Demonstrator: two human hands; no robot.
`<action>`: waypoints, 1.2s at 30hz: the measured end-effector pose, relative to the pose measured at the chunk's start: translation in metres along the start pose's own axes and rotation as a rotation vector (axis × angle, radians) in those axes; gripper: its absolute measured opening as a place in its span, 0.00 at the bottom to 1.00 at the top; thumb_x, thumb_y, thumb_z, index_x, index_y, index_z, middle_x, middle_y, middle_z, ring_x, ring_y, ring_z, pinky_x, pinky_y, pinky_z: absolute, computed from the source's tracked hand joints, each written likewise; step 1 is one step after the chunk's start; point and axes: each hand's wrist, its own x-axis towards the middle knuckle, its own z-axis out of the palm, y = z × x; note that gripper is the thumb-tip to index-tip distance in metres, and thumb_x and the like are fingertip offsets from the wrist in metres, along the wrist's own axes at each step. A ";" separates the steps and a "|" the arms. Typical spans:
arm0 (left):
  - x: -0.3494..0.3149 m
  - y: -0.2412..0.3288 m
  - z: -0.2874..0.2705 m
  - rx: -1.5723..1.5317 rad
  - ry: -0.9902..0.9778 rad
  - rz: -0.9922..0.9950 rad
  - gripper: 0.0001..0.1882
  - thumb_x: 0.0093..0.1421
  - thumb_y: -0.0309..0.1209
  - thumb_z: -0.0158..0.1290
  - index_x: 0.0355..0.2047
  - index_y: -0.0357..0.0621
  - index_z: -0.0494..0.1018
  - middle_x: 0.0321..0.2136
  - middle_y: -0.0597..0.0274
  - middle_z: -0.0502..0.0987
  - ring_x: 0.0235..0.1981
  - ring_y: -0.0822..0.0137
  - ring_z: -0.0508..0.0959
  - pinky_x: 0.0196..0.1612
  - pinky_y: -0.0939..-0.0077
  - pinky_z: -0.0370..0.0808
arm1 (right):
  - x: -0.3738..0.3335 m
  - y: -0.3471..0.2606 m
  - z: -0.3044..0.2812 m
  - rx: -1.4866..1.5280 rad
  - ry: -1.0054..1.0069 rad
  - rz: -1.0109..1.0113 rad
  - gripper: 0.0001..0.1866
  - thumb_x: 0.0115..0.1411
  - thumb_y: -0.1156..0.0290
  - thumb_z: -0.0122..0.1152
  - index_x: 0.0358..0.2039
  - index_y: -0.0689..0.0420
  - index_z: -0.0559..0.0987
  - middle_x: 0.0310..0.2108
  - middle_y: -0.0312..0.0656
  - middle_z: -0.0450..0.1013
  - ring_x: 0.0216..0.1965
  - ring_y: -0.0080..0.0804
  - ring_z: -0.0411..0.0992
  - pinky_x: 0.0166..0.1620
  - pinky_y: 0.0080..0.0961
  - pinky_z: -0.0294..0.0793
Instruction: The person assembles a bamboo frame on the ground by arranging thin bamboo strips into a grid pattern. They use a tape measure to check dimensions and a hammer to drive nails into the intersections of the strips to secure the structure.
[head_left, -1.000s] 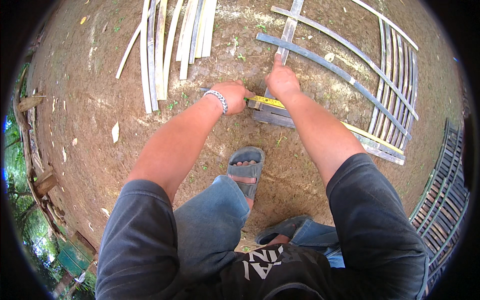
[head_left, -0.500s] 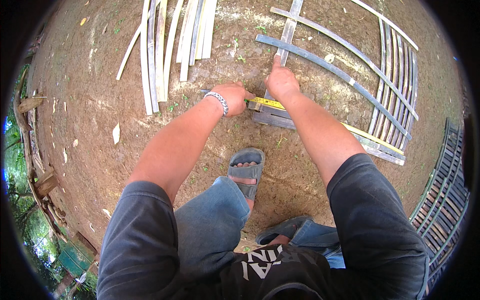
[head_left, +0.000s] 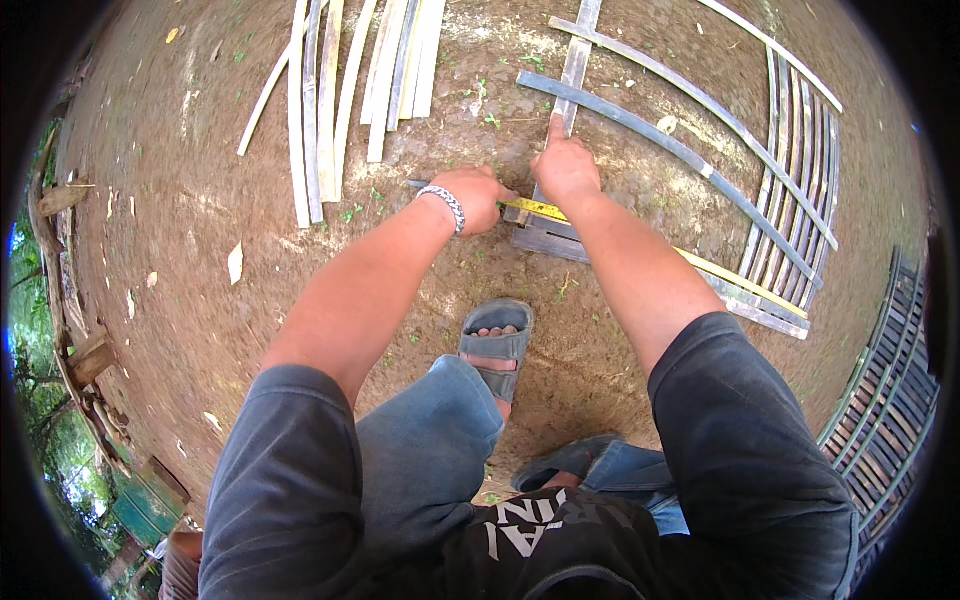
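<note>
My left hand (head_left: 468, 200), with a braided bracelet at the wrist, is closed at the end of a yellow measuring tape (head_left: 722, 265). A thin dark piece sticks out on that hand's left; its kind is unclear. The tape runs right along the near slats (head_left: 548, 243) of a slatted wooden frame, passing behind my right forearm. My right hand (head_left: 568, 172) is closed on an upright wooden slat (head_left: 577, 68), its index finger stretched along the wood. A grey curved strip (head_left: 630, 114) crosses this slat just beyond the fingertip.
Loose pale strips (head_left: 330, 110) lie at the far left. Closely set slats (head_left: 795, 170) form the frame's right end. Another slatted panel (head_left: 880, 390) stands at the right edge. My sandalled foot (head_left: 497, 340) is near the frame. Branches (head_left: 85, 355) border the dirt at left.
Both hands keep their places on the tape and the slat. The whole view has shifted slightly, and a brownish, partly seen shape now shows at the lower left edge.
</note>
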 end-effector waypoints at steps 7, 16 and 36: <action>0.002 -0.002 0.002 -0.017 -0.015 -0.010 0.28 0.61 0.31 0.49 0.63 0.69 0.73 0.59 0.51 0.72 0.61 0.52 0.72 0.64 0.58 0.69 | -0.004 -0.004 -0.004 0.013 -0.035 0.045 0.42 0.65 0.61 0.56 0.75 0.53 0.49 0.60 0.61 0.67 0.59 0.54 0.72 0.60 0.42 0.73; 0.002 -0.004 0.005 0.009 0.037 0.020 0.26 0.61 0.34 0.50 0.61 0.63 0.75 0.52 0.49 0.74 0.57 0.49 0.74 0.61 0.56 0.72 | -0.007 -0.002 -0.004 -0.027 0.002 0.013 0.42 0.65 0.60 0.55 0.74 0.59 0.49 0.55 0.64 0.70 0.55 0.57 0.74 0.58 0.45 0.74; 0.003 -0.005 0.009 -0.001 0.043 0.023 0.25 0.61 0.35 0.50 0.61 0.63 0.75 0.53 0.49 0.74 0.57 0.49 0.73 0.61 0.57 0.72 | -0.004 -0.003 0.001 0.002 0.033 0.071 0.41 0.65 0.61 0.56 0.74 0.51 0.50 0.57 0.62 0.69 0.57 0.56 0.73 0.59 0.44 0.74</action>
